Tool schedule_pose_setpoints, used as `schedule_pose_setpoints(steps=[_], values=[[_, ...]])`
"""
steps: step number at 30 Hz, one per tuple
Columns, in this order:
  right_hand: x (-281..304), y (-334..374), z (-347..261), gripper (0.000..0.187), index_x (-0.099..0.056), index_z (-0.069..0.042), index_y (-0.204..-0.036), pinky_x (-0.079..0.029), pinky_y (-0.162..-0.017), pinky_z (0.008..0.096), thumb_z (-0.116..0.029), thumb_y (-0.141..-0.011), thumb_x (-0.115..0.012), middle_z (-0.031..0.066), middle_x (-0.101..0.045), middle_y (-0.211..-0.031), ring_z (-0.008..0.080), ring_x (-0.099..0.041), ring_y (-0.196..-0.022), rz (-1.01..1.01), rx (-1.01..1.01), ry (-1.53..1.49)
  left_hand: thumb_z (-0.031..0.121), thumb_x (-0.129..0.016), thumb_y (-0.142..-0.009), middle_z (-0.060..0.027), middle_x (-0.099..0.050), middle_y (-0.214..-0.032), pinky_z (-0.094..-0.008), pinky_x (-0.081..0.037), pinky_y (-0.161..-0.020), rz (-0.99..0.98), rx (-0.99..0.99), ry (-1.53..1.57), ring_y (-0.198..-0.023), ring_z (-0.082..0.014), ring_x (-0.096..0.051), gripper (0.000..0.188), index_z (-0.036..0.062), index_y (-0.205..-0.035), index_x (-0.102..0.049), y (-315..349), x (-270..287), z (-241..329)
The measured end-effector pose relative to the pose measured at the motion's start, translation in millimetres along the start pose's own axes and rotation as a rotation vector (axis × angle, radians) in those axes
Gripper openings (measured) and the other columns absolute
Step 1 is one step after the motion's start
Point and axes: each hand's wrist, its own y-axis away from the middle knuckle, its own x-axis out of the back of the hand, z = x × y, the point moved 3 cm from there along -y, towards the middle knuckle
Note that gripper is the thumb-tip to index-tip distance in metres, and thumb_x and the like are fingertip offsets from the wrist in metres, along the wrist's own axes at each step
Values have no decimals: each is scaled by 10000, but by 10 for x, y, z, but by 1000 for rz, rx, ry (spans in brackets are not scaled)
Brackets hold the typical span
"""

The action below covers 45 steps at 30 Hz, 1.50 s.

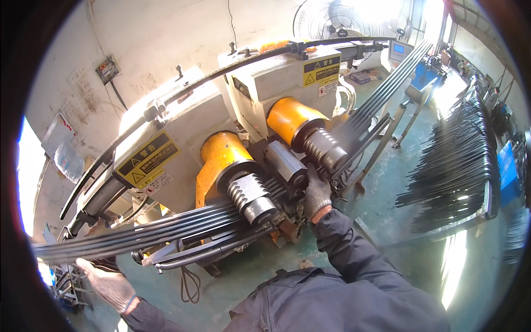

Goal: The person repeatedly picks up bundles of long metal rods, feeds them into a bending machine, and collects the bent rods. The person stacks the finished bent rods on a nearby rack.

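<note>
My left hand (110,286), in a pale knit glove, is at the lower left. Its fingers are stretched out beside the near ends of a bundle of long dark metal rods (182,223); contact with them is unclear. The rods run through a machine with two orange cylindrical housings (225,148), each ending in a ribbed steel roller (250,195). In a grey glove, my right hand (317,193) lies against the end of a faceted metal block (285,160) between the rollers. Its visible fingers point upward; the fingertips are partly hidden in shadow.
A rack (487,193) at the right carries many thin black rods. Above the machine curves a dark rail (221,71). A small control box (399,51) and a fan (334,25) stand at the back. A looped cable (190,285) hangs below the machine.
</note>
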Motion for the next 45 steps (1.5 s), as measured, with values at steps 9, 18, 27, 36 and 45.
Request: schedule_pose_setpoints(steps=[9,18,27,36,45], values=[[-79,-218,-266,332,-791,-23,-1307,-593,-820,336,-253,-1068,-773,87,-784,-1181,163,-751,-991,-233,120,255,239,-705,-1132,-152,-754,-1224,-341,-606,-923,-291,147,843,-1054,-220,-741,407,-44,-1421,-660,-306,-755,1639],[32,-427,-145,268,-815,-50,-1279,-522,-615,316,-223,-1089,-740,34,-747,-995,120,-673,-690,-272,222,355,190,-752,-1088,-92,-760,-1118,-339,-658,-923,-483,-123,760,-998,-201,-794,331,2,-1347,-667,-171,-1291,2703],[70,-427,-178,247,-797,-24,-1243,-583,-942,370,-138,-1028,-757,88,-791,-1183,207,-746,-1082,-392,643,539,141,-759,-1071,-103,-744,-1121,-351,-664,-955,-768,-311,782,-1003,-227,-782,393,4,-1424,-653,-26,-1629,3363],[56,-352,-268,211,-801,-59,-1227,-549,-979,371,-114,-1049,-702,97,-780,-1195,223,-727,-1119,-391,574,703,50,-817,-1013,-83,-754,-1118,-330,-661,-901,-777,-241,832,-986,-205,-778,424,23,-1417,-694,-35,-1666,3291],[47,-297,-348,246,-783,-87,-1259,-552,-996,399,-86,-1030,-693,129,-760,-1207,274,-730,-1157,-400,952,1036,102,-850,-1027,-106,-764,-1165,-358,-685,-955,-799,-286,866,-1013,-237,-790,446,20,-1434,-690,-84,-1715,3215]])
